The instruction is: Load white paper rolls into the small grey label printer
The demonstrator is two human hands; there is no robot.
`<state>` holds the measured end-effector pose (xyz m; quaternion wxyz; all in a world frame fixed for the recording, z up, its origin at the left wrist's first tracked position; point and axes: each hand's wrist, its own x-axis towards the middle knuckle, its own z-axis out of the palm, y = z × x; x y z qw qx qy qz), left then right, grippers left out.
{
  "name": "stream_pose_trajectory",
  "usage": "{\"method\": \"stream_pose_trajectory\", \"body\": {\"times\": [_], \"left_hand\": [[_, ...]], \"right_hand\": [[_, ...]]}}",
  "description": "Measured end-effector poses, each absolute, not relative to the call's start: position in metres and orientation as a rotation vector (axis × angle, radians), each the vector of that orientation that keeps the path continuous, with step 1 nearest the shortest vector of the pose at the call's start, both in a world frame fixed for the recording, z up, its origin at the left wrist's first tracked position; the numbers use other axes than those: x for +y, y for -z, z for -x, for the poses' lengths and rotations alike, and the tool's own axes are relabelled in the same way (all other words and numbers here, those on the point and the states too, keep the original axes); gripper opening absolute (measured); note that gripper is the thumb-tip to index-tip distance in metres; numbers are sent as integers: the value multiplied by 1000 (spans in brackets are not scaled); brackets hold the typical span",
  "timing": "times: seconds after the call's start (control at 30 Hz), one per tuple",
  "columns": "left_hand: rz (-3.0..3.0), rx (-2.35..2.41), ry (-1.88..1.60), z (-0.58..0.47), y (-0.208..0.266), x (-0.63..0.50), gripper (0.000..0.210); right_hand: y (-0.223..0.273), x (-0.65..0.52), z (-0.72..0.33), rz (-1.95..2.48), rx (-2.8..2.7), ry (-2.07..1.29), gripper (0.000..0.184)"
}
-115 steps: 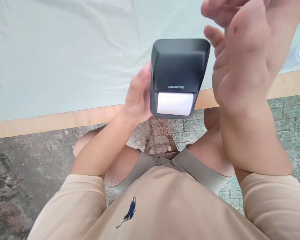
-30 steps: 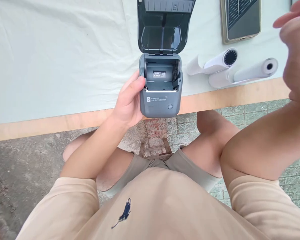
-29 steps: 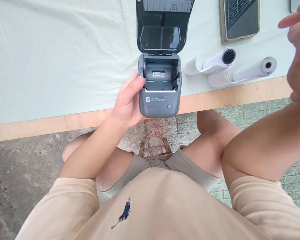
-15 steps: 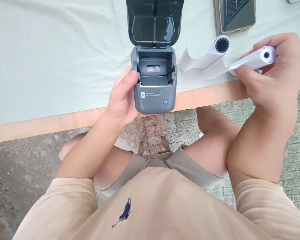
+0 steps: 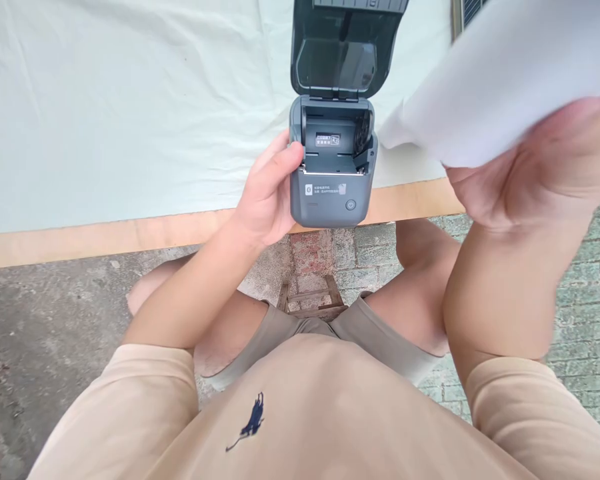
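Observation:
My left hand is closed around the left side of a small dark grey label printer, held at the table's front edge. The printer's translucent lid stands fully up, and its paper bay shows nothing loaded. On the right, my right hand is raised and holds white roll paper, a broad length of which comes close to the camera. That paper covers most of my fingers, and its rolled core is out of sight.
A pale cloth covers the table, whose bare wooden edge runs along the front. Behind the paper, part of a phone-like device shows at the top right. A wooden stool is between my legs.
My right hand has lifted the white paper up toward the camera, so it now hides the table's right side. The printer appears slightly farther right, still in my left hand.

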<state>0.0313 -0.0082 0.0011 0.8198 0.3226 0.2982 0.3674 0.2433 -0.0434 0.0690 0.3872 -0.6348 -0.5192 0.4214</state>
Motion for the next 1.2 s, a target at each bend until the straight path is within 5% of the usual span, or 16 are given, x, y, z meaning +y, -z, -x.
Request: {"method": "stream_pose_trajectory", "body": {"times": [0.33, 0.43, 0.7, 1.2], "left_hand": [[-666, 623, -858, -34, -3, -13, 15], [-664, 620, -847, -34, -4, -14, 17], [-558, 694, -826, -34, -6, -15, 23], [-501, 726, -797, -34, -11, -17, 25]], "right_hand": [[-102, -41, -203, 1380, -1959, -1083, 10], [-105, -35, -201, 1403, -2090, -1145, 13], [-88, -27, -196, 1780, -2354, -573, 24], [-90, -27, -188, 2026, -2472, -412, 29]]}}
